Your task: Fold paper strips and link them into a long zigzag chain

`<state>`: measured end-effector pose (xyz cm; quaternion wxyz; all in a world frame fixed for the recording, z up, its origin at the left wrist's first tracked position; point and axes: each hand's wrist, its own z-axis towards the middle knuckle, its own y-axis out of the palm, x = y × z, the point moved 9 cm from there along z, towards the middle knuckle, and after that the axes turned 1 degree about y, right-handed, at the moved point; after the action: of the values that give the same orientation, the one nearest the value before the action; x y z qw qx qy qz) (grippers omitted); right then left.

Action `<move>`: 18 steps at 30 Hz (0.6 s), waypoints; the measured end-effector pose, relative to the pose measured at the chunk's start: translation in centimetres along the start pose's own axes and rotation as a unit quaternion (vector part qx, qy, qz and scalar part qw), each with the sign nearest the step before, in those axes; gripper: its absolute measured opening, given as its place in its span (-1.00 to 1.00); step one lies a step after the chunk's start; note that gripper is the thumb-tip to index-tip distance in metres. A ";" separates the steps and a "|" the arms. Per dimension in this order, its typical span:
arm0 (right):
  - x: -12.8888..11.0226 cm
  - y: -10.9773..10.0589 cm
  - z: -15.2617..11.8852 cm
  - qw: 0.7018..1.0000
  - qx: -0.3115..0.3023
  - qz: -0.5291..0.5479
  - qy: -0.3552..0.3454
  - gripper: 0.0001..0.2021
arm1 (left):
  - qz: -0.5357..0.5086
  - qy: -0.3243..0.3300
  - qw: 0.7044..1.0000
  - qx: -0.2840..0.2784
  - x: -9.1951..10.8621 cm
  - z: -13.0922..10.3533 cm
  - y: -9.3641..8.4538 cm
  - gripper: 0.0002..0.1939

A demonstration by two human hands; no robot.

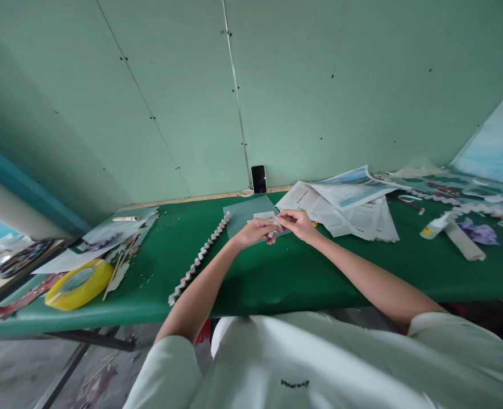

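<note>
Above the green table, my left hand (256,232) and my right hand (297,222) meet near the middle. Between their fingertips is a small piece of folded paper (275,228), pinched by both hands. Just behind the left hand, a small printed paper piece (263,216) lies on a translucent sheet (238,218). A zigzag chain of folded paper (202,253) runs diagonally on the table, left of my left hand. Newspaper sheets (349,218) lie in a loose stack to the right of my right hand.
A phone (258,179) leans upright against the green wall. Yellow tape (79,284), sticks and paper scraps lie at the left. A glue bottle (434,226), a paper roll (464,241), purple crumpled material (479,232) and another folded chain (485,211) are at the right.
</note>
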<state>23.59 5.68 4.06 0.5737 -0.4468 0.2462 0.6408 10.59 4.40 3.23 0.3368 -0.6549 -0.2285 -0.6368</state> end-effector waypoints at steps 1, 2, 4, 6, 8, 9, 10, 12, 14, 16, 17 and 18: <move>-0.1 0.2 0.0 1.000 -0.009 0.008 0.004 -0.62 | 0.001 -0.002 1.000 -0.001 0.0 0.0 0.0 -0.56; -0.2 0.4 0.0 1.000 -0.013 0.013 0.007 -0.61 | 0.003 -0.004 1.000 -0.001 -0.1 0.0 0.0 -0.56; -0.5 0.5 -0.1 1.000 -0.012 0.015 0.004 -0.62 | 0.010 -0.008 1.000 0.000 -0.1 0.0 0.0 -0.57; -0.9 0.4 -0.1 1.000 0.003 0.001 -0.012 -0.63 | 0.014 -0.005 1.000 -0.001 -0.1 0.0 0.1 -0.57; -1.3 0.1 -0.2 0.999 0.026 -0.015 -0.033 -0.64 | 0.009 0.000 1.000 -0.004 0.0 0.0 0.1 -0.57; -1.5 -0.1 -0.2 0.998 0.038 -0.021 -0.042 -0.64 | 0.004 0.002 1.000 -0.005 0.0 0.1 0.2 -0.56; -1.6 -0.3 -0.3 0.997 0.047 -0.025 -0.047 -0.65 | -0.001 0.002 1.000 -0.006 -0.1 0.1 0.2 -0.55; -1.7 -0.4 -0.3 0.997 0.054 -0.034 -0.054 -0.66 | -0.007 0.001 1.000 -0.005 -0.3 0.2 0.1 -0.54; -1.9 -0.4 -0.4 0.995 0.056 -0.053 -0.064 -0.66 | -0.008 -0.003 1.000 0.003 -0.7 0.4 -0.1 -0.53; -2.3 -0.3 -0.6 0.991 0.060 -0.085 -0.083 -0.66 | -0.011 -0.014 1.000 0.014 -1.3 0.6 -0.3 -0.54; -2.5 -0.3 -0.7 0.988 0.062 -0.102 -0.095 -0.65 | -0.014 -0.022 0.999 0.020 -1.7 0.8 -0.5 -0.55; -2.7 -0.1 -0.9 0.985 0.065 -0.119 -0.108 -0.64 | -0.020 -0.031 0.999 0.026 -2.1 0.9 -0.6 -0.56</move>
<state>23.81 3.58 6.01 0.6966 -0.3627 0.1688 0.5956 10.57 5.73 1.24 0.3331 -0.6608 -0.2685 -0.6167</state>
